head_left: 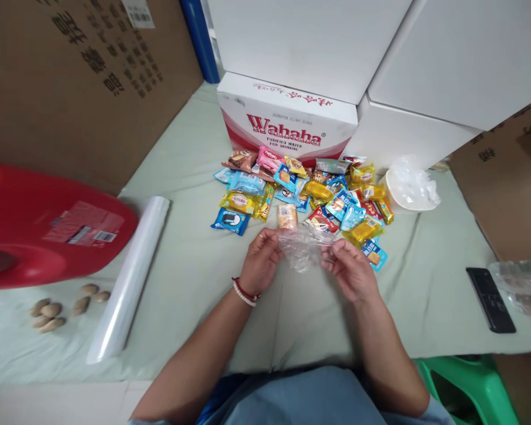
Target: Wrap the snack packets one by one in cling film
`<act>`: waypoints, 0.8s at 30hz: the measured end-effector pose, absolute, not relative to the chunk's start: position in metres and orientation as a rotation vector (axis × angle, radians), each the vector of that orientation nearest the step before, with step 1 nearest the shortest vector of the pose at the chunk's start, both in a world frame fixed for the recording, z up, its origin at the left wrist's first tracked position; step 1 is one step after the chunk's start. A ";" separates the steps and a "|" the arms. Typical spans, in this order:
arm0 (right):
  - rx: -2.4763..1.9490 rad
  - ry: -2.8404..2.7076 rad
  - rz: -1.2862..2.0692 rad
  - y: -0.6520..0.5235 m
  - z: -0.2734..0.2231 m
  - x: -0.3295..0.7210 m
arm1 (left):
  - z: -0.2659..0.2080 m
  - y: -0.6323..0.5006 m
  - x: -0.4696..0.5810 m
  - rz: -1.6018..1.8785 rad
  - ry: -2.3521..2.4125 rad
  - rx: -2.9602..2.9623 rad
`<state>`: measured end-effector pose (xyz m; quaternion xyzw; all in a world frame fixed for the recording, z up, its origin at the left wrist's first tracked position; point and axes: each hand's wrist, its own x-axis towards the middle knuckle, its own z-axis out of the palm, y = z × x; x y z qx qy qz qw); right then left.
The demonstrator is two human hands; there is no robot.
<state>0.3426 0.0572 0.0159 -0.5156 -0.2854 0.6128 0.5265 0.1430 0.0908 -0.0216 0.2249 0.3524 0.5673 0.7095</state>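
While L hand point(263, 260) pinches one end of the clear plastic point(303, 251), R hand point(351, 265) pinches the other; it's btwn them, just on near side of snack pile point(248, 184), w/ Wahaha box point(287, 131) right behind pile.

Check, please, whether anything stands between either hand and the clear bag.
Nothing visible does. The left hand and right hand both hold the bag directly, at opposite sides; the snacks lie mostly beyond it.
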 end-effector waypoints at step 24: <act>-1.206 -0.358 1.403 0.044 0.002 0.375 | -0.030 0.086 0.147 0.913 0.805 0.702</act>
